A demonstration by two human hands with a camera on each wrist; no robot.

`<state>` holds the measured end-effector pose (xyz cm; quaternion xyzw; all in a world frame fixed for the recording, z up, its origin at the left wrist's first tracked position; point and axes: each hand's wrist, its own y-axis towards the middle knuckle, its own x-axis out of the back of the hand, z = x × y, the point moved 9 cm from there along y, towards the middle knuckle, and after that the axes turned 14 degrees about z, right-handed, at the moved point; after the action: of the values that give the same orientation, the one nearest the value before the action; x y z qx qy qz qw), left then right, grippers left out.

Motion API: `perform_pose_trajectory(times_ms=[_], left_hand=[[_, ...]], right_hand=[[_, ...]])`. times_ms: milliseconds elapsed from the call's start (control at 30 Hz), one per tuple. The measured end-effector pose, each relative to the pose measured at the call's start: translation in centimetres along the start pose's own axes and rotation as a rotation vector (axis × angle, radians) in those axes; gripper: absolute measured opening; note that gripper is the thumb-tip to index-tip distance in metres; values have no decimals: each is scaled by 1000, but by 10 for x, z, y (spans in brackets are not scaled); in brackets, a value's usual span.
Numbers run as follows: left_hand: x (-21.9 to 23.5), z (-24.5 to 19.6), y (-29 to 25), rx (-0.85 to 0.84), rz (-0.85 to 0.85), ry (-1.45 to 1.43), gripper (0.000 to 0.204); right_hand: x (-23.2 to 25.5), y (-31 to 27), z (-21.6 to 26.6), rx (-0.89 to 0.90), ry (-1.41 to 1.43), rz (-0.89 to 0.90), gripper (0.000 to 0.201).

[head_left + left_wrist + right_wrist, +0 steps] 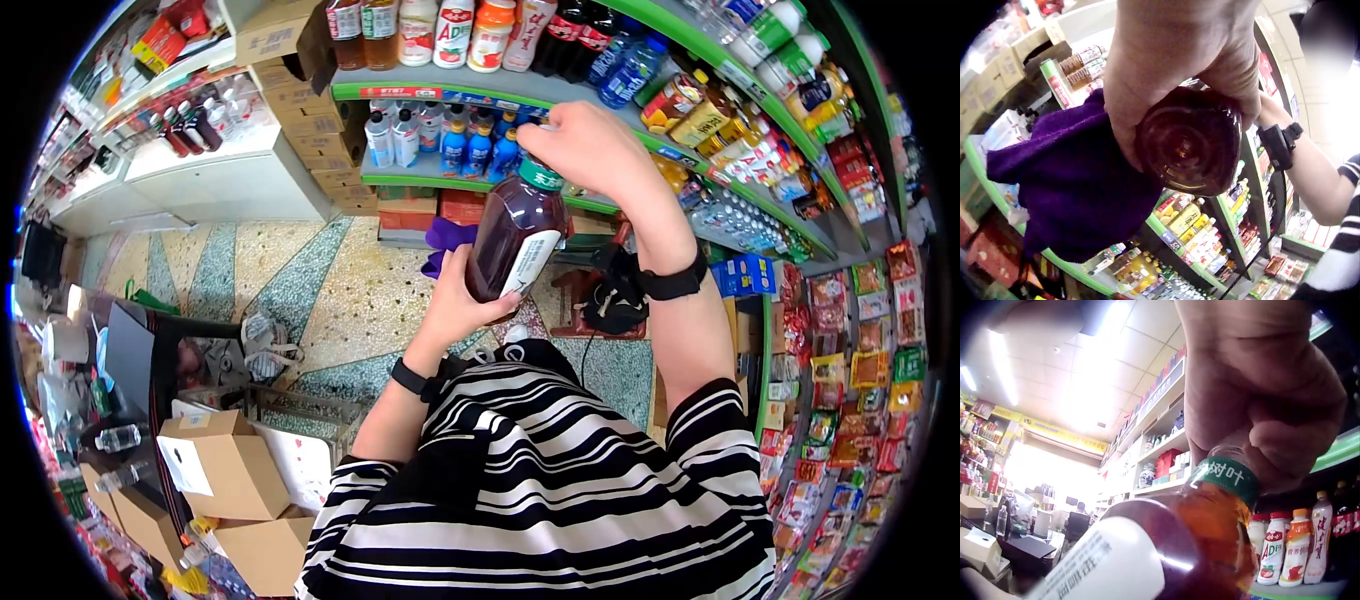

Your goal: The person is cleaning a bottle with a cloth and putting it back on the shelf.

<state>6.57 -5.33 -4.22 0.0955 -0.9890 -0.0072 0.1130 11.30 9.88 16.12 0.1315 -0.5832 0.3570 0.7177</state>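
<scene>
A large bottle of dark reddish-brown drink [503, 235] tilts in front of the person's chest. My left hand [455, 308] grips its lower body, thumb across the white label [1116, 565]. Over the top of the bottle, my right hand [590, 148] curls its fingers around the cap end, just above the green neck band [1229, 479]; the cap itself is hidden by the fingers. The left wrist view looks onto the round bottle base [1188, 150]. A purple cloth [1079, 181] hangs beside the left hand and bottle.
Green-edged shelves [450, 88] full of drinks stand ahead and to the right. Stacked cartons [300, 120] and a white counter [220, 170] are at the far left. Opened cardboard boxes [235, 470] sit nearby at left. Packaged snacks [865, 365] line the right side.
</scene>
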Motion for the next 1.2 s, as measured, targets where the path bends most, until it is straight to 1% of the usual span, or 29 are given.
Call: perform_pose_trajectory(times_ms=[67,100,200,233,300,400,467,533,567,600,633,667,700,733,800,833,867,933,967,1067,1100,1200], left_hand=[[-9,18,2,3,72,-195,82],[-11,10,1,-31,119,-234,76],[-23,-6,-2,-55,219,-630,69],[-22,-12,-3,-76,223,-630,65],[-24,-21,-2,-55,244,-700,67],[-31,-23,1,-44,253,-811,71],[-37,-21,5,-22,242,-879,73],[-44,-18,8,13,229,-931,74],[-47,-21,10,34,241,-939,73],[-53,-17,12,62,248,-970,73],[-59,-18,12,68,257,-996,73],[-66,-20,14,76,268,-1019,73],[-73,-21,16,79,289,-1025,72],[-81,-24,20,83,308,-1030,72],[-97,-36,25,85,323,-1021,71],[-105,-36,30,79,353,-1008,71],[-112,-37,32,81,377,-996,71],[-122,-50,38,73,365,-988,76],[-127,-57,40,74,368,-995,76],[-140,-62,46,80,362,-978,76],[-143,-62,48,85,358,-966,75],[-149,-69,51,74,362,-977,73]], right_hand=[[-3,3,-6,-31,82,40,51],[-4,4,-8,4,122,10,57],[-16,10,-21,91,233,-11,59],[-21,9,-26,156,354,-31,57],[-33,1,-39,287,594,-72,54],[-73,-10,-96,273,875,-43,43],[-115,-23,-141,184,879,-143,46],[-184,-36,-163,118,930,123,50],[-209,-48,-168,-14,939,258,50],[-244,-55,-177,-60,998,341,51],[-277,-63,-185,-111,1052,423,54],[-317,-58,-199,-67,1160,460,57],[-329,-60,-202,-35,1291,432,57],[-331,-58,-205,4,1421,407,56],[-298,-64,-196,186,1469,409,58],[-264,-75,-188,190,1414,406,58],[-244,-80,-188,208,1355,388,52],[-233,-79,-201,184,1217,408,41],[-225,-82,-204,196,1312,350,33],[-206,-89,-218,200,1179,333,29],[-204,-91,-219,193,1208,324,27],[-176,-105,-217,346,1216,156,30]])
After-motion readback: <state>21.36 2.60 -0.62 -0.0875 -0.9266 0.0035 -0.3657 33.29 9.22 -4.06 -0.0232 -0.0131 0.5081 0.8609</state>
